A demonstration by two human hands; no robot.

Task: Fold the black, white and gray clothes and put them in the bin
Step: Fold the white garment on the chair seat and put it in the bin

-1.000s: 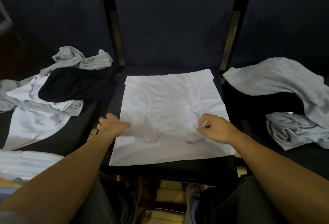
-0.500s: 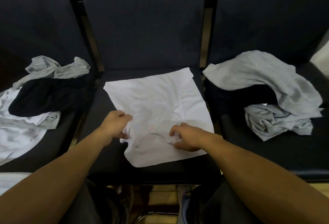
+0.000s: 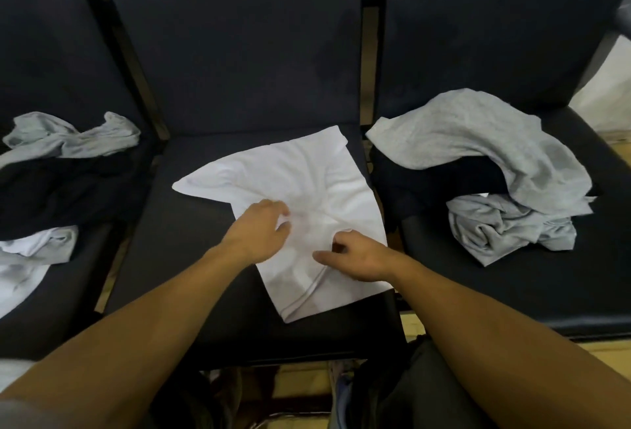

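On the left seat [image 3: 44, 299] lay a loose heap: a crumpled gray garment [image 3: 73, 136] at the back, a black garment [image 3: 58, 194] in front of it, and a white garment [image 3: 32, 258] nearest the front edge, running out of view at the left.

The middle seat [image 3: 177, 258] carried the white shirt [image 3: 307, 183], lying skewed, one corner pointing toward the left and its near edge reaching close to the front of the seat. The left hand [image 3: 257, 227] rested on the shirt's left part with fingers bent down into the cloth; the blur made it impossible to tell whether this grip was clamped on a fold or merely pressing. Just beside it, the right hand [image 3: 355, 258] sat on the shirt's right part, its thumb stretched toward the left and its fingers curled under, apparently pinching the fabric near the neckline.

On the right seat [image 3: 512, 295] a large gray garment [image 3: 478, 145] draped over a black garment [image 3: 433, 183], with another bunched gray garment [image 3: 505, 227] in front of them.
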